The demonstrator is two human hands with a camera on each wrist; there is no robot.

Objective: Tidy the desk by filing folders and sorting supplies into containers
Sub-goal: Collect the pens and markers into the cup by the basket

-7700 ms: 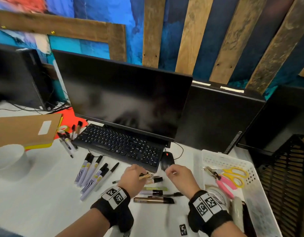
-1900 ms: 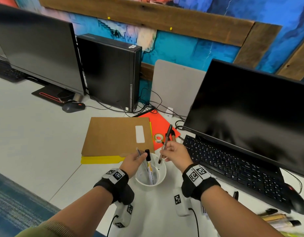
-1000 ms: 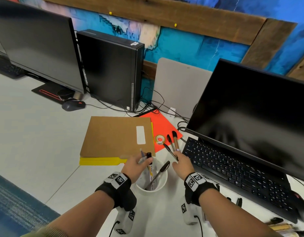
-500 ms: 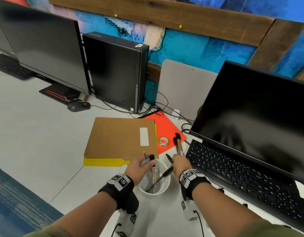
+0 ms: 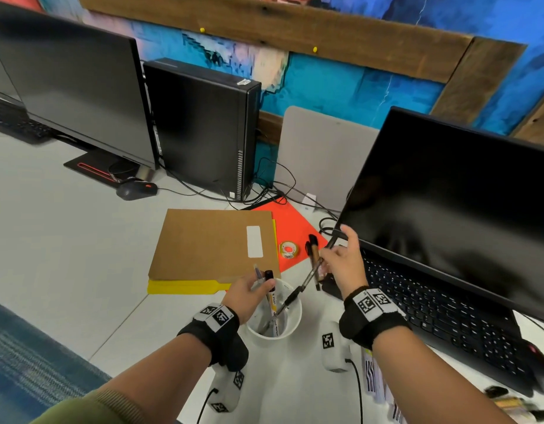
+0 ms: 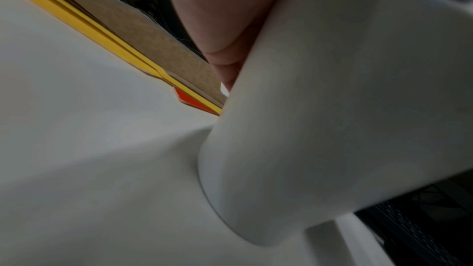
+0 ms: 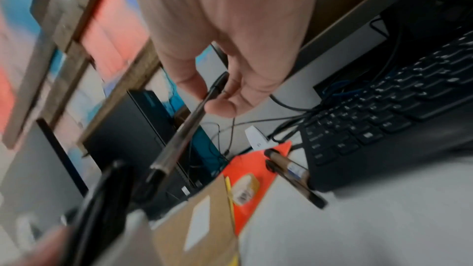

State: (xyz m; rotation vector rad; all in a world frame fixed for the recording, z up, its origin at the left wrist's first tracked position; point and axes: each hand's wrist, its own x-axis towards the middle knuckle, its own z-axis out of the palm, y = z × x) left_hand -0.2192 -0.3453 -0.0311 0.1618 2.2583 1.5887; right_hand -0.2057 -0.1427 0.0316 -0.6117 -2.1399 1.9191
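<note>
From the head view, the left hand [image 5: 246,293] wraps the rim side of a white cup [image 5: 290,327] standing on the desk [image 5: 65,255], steadying it; a few pens already stand inside. The right hand [image 5: 345,264] pinches the top of a clear pen [image 5: 307,278] whose lower end leans toward the cup's mouth, its other fingers loosely spread. Behind the cup a brown folder [image 5: 209,243] lies on a yellow folder [image 5: 185,286] and an orange folder [image 5: 295,228], none filed yet. A tape roll [image 5: 288,250] and two brown markers [image 5: 314,255] lie on the orange one, beside the keyboard [image 5: 432,304]; more markers show at the lower right edge. From the left wrist, the palm and curled fingers [image 6: 217,27] press against the cup's wall, with the stacked folder edges just behind. From the right wrist, thumb and fingertips [image 7: 225,106] grip the pen's capped end, the barrel slanting down toward the cup, blurred at the bottom left. By my reckoning the sorting is only partly done: some pens are in, this one is going in, while loose markers, tape and all three folders remain.
</note>
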